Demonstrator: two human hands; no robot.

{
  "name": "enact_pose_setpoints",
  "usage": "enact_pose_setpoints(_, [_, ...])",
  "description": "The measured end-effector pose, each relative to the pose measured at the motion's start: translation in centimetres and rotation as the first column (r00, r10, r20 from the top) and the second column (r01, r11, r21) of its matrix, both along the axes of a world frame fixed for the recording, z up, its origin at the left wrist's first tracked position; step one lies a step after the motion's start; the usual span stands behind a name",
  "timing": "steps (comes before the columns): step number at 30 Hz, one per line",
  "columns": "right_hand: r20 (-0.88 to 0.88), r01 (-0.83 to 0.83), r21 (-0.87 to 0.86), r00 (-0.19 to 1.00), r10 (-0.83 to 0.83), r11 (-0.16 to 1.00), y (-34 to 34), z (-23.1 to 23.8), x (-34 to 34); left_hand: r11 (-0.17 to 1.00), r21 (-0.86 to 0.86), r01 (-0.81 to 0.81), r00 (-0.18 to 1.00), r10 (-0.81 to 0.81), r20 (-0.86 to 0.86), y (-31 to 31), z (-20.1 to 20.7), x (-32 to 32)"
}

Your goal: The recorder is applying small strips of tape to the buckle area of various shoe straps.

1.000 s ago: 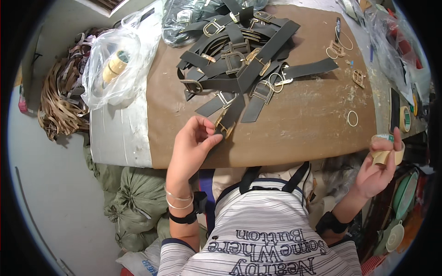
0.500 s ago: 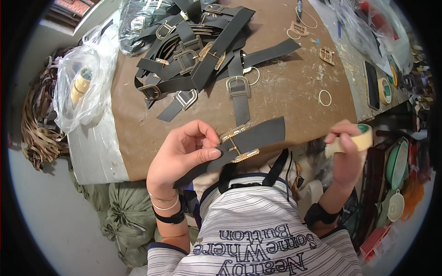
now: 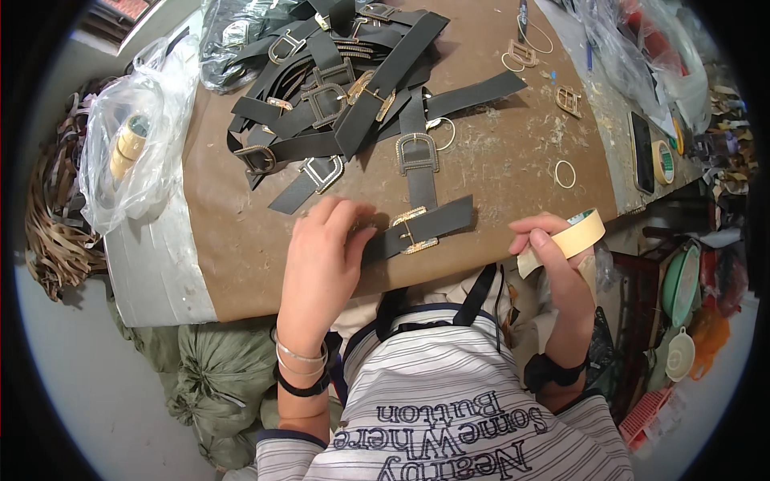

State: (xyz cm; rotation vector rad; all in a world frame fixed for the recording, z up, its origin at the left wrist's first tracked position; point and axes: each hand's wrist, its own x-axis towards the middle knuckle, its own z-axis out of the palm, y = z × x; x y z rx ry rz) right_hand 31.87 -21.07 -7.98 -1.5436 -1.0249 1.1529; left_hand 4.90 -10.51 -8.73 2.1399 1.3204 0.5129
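My left hand (image 3: 325, 256) is over the near table edge, fingers bent and thumb apart. Under and beside it a black belt strap (image 3: 453, 215) lies on the table, its left part hidden by the hand. The strap runs through a gold, stone-set buckle (image 3: 413, 231). To the right, my right hand (image 3: 553, 240) is closed on a roll of cream masking tape (image 3: 587, 231), held just off the table's front edge. A loose tape end (image 3: 527, 263) sticks out below its fingers. Farther back lies a heap of black belts (image 3: 321, 104) with metal buckles.
The brown-covered table (image 3: 513, 168) carries loose buckles (image 3: 569, 101), an elastic ring (image 3: 565, 174) and scraps. At right lie a phone (image 3: 642, 152) and another tape roll (image 3: 663, 162). A clear plastic bag (image 3: 132, 160) with tape rolls sits at left; green sacks (image 3: 224, 377) stand below.
The belt has been lowered onto the table, and my left hand has shifted off its buckle with the fingers loosened. My right hand has moved left with the tape roll.
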Motion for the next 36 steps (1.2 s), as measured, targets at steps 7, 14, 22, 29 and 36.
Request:
enact_pose_setpoints(7, [-0.714, 0.225, 0.241, 0.7, 0.016, 0.944, 1.7, -0.8, 0.5, 0.989, -0.149, 0.011, 0.952, 0.036, 0.305, -2.9, 2.0, 1.7])
enact_pose_setpoints(14, [-0.174, -0.174, 0.403, 0.949, 0.262, 0.899, 2.1, 1.7, -1.5, 0.79, -0.473, 0.391, 0.688, 0.09, 0.72, -4.4, 1.3, 6.7])
enact_pose_setpoints(22, [0.627, -0.501, 0.136, 0.711, 0.317, 0.855, -1.6, 3.8, -2.4, 0.851, -0.313, 0.422, 0.813, -0.202, 0.546, -6.6, 1.1, 2.9])
enact_pose_setpoints(29, [0.546, -0.451, 0.221, 0.792, 0.274, 0.865, -0.3, 2.2, -3.8, 0.974, -0.109, 0.2, 0.935, -0.157, 0.317, -6.4, 1.5, 0.4])
enact_pose_setpoints(36, [0.324, -0.084, 0.155, 0.946, 0.03, 0.984, 0.1, 1.9, -3.7, 0.986, 0.155, -0.056, 0.997, 0.048, 0.053, -4.2, -0.6, -0.1])
